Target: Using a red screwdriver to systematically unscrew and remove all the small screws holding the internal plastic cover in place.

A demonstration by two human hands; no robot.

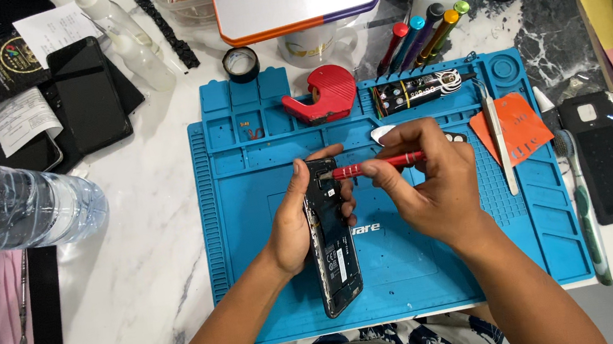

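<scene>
The opened black smartphone with its back cover off [331,244] stands on its long edge on the blue silicone repair mat [240,204]; it looks light, rigid and fragile, best held by its side rails. The left hand [299,220] clasps its upper edge. The right hand [422,180] pinches a slim red metal screwdriver [377,165], tip at the phone's top.

Bare forearms, no sleeves; dark floral-patterned garment [391,338].

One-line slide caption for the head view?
Left hand steadies an opened phone on a blue repair mat while the right hand applies a red screwdriver.
</scene>
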